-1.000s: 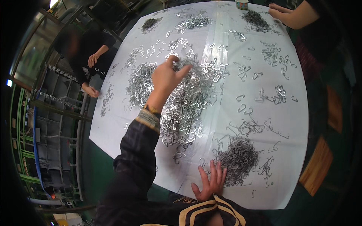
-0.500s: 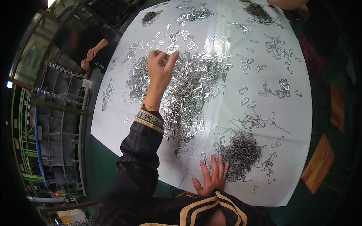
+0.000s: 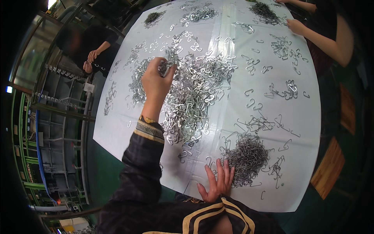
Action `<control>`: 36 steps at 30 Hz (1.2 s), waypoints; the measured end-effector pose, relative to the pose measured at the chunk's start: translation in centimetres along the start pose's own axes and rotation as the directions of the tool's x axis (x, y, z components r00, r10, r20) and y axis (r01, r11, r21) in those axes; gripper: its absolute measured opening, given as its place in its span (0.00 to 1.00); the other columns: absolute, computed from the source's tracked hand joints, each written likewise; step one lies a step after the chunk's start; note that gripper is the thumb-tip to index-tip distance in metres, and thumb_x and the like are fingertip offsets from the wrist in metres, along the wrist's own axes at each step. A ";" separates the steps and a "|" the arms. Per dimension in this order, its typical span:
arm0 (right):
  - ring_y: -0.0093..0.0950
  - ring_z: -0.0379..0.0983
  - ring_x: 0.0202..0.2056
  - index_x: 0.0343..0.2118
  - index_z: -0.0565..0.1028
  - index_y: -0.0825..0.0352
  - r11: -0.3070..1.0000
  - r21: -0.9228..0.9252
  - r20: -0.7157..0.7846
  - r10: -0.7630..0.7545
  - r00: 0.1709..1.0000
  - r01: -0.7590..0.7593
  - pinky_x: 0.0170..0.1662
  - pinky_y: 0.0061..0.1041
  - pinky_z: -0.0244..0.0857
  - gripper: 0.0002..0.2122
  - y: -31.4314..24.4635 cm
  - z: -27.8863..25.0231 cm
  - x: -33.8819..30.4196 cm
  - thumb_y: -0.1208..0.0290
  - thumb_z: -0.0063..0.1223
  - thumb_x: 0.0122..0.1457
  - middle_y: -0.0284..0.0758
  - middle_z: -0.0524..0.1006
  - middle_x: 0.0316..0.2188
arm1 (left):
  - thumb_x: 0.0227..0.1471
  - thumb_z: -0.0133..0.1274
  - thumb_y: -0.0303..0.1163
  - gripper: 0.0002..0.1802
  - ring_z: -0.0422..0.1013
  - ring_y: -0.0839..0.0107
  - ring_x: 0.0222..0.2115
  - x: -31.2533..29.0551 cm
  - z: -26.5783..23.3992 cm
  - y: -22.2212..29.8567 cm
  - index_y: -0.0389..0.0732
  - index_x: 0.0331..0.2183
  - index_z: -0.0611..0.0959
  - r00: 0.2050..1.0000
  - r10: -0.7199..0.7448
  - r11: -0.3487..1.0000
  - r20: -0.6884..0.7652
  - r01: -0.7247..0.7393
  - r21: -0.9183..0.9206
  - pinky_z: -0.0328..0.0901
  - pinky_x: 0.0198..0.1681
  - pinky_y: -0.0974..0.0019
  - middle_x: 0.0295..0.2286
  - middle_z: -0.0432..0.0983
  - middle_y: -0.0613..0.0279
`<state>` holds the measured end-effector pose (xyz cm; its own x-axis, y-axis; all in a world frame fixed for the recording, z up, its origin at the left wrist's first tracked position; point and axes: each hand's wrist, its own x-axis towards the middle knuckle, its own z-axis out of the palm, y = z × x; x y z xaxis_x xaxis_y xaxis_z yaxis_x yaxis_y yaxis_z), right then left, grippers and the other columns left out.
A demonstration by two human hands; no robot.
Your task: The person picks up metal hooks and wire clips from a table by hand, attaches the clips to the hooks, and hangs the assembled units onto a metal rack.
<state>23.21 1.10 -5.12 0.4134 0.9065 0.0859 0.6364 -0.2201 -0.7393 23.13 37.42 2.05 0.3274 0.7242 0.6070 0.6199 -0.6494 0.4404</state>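
My left hand (image 3: 155, 80) is raised over the big heap of shiny silver metal hooks (image 3: 191, 101), closed around a tangled clump of hooks (image 3: 168, 62). The clump sticks out past my fingertips, and part of it is hidden in the grip. Flat on the white tabletop (image 3: 179, 163) near its front edge lies my right hand (image 3: 219, 181), fingers spread and nothing in it. Its fingertips reach the left side of a pile of darker thin wire hooks (image 3: 248, 160).
Loose hooks (image 3: 290, 91) lie scattered across the right side, and small dark piles sit at the far left (image 3: 154, 17) and far right (image 3: 265, 12). One person's arm (image 3: 323, 41) reaches in from the right; another person's hands (image 3: 91, 58) show beyond the left edge. A wooden board (image 3: 329, 169) stands at right.
My left hand, seen half a second ago with loosely curled fingers, now grips a clump of hooks slightly lower and left. A person's arms have come in at the far right. My right hand stays put.
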 end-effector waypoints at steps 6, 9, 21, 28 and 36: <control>0.50 0.49 0.62 0.55 0.68 0.61 1.000 -0.003 -0.006 0.003 1.000 -0.003 0.62 0.57 0.37 0.28 -0.1 0.2 -0.4 0.50 0.50 0.55 0.49 0.59 0.59 | 0.44 0.63 0.51 0.23 0.72 0.71 0.17 0.8 -0.1 0.5 0.39 0.22 0.80 0.982 -0.044 0.955 0.183 -0.013 0.296 0.66 0.23 0.67 0.16 0.76 0.64; 0.50 0.49 0.62 0.56 0.67 0.60 1.000 -0.017 -0.015 -0.013 1.000 0.013 0.62 0.57 0.37 0.28 0.2 0.0 0.1 0.50 0.51 0.55 0.48 0.58 0.60 | 0.44 0.61 0.55 0.26 0.74 0.65 0.29 1.9 1.1 3.7 0.39 0.26 0.82 0.940 -0.060 0.924 0.337 -0.075 0.374 0.67 0.32 0.61 0.25 0.78 0.59; 0.48 0.48 0.63 0.56 0.68 0.60 1.000 -0.008 -0.006 0.004 1.000 -0.004 0.63 0.55 0.37 0.28 -0.1 -0.1 -0.2 0.50 0.52 0.54 0.47 0.59 0.60 | 0.43 0.64 0.39 0.18 0.73 0.61 0.39 1.0 8.4 6.9 0.53 0.39 0.81 0.765 0.182 0.968 0.617 -0.249 0.024 0.68 0.41 0.59 0.38 0.77 0.58; 0.49 0.49 0.63 0.55 0.69 0.59 1.000 0.000 -0.038 0.010 0.999 -0.010 0.63 0.55 0.37 0.28 0.0 0.4 -0.3 0.51 0.52 0.53 0.47 0.60 0.59 | 0.45 0.63 0.42 0.14 0.75 0.59 0.24 3.3 4.6 7.7 0.44 0.31 0.82 0.956 0.065 0.997 0.287 -0.050 -0.059 0.68 0.29 0.60 0.23 0.78 0.58; 0.50 0.49 0.62 0.55 0.68 0.61 1.000 -0.008 -0.046 -0.005 0.999 0.004 0.62 0.56 0.38 0.28 0.2 0.5 -0.4 0.52 0.53 0.53 0.48 0.60 0.59 | 0.37 0.70 0.39 0.40 0.75 0.61 0.36 1.9 2.5 4.5 0.37 0.51 0.71 0.980 0.031 0.966 0.198 0.021 -0.258 0.70 0.40 0.60 0.37 0.77 0.49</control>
<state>22.86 0.82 -5.61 0.4397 0.8902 0.1196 0.6432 -0.2191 -0.7337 28.37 36.41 3.50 0.4811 0.7352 0.4775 0.4221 -0.6717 0.6088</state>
